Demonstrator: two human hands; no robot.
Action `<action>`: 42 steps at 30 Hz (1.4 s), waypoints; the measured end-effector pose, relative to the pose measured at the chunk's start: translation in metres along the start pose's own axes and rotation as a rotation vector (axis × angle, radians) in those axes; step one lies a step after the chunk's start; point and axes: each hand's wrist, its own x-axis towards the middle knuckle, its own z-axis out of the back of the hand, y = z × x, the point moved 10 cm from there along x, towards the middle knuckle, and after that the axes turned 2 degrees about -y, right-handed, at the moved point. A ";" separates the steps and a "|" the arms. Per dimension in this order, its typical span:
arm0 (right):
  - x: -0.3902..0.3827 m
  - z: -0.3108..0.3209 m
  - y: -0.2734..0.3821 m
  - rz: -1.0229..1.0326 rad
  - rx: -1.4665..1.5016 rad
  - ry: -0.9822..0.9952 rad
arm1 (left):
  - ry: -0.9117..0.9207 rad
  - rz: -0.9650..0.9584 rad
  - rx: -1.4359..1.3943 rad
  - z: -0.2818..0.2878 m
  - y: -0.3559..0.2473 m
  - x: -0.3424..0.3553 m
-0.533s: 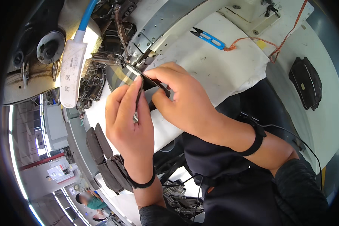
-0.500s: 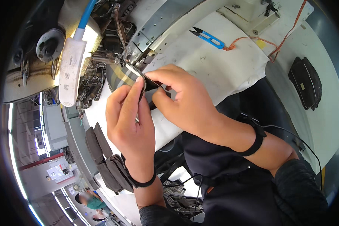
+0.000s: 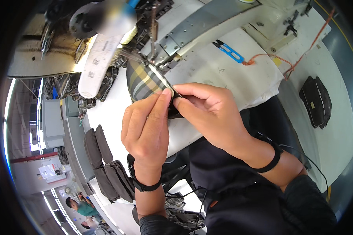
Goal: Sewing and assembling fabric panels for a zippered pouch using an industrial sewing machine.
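A plaid cloth piece in grey, yellow and white, with a pale edge strip, lies with its far end at the sewing machine's needle area. My left hand pinches the near end of that edge, fingertips pressed onto the cloth. Close against it, my right hand pinches the same edge, with dark fabric showing just below the fingertips. The exact layers between my fingers are hidden.
Blue thread snips on an orange cord lie on the white table. A dark pouch sits far right. Dark fabric pieces are at left. A white lamp-like device hangs beside the machine. A person in green works in the background.
The view has shifted, so the scene sits differently. More of the plaid cloth's face shows now, and my fingers have closed nearer together along its edge.
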 end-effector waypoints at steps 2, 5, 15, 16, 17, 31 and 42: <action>0.006 -0.004 -0.001 0.004 0.012 0.004 | -0.002 -0.014 -0.040 -0.001 0.003 0.003; 0.017 -0.004 -0.002 -0.007 0.023 0.011 | -0.012 -0.029 -0.032 -0.003 0.009 0.011; 0.044 -0.016 -0.003 -0.003 0.043 -0.058 | 0.010 -0.100 -0.037 -0.006 0.037 0.026; 0.045 -0.019 -0.005 -0.006 0.036 -0.050 | 0.011 -0.084 -0.053 -0.005 0.039 0.026; 0.044 -0.017 -0.002 0.045 -0.049 -0.078 | 0.004 -0.074 -0.050 -0.005 0.042 0.024; 0.029 -0.017 0.002 0.188 -0.366 -0.170 | 0.252 -0.190 -0.010 0.003 0.041 0.043; 0.033 -0.015 -0.001 0.064 -0.197 -0.101 | 0.534 -0.051 -0.008 -0.009 0.043 0.050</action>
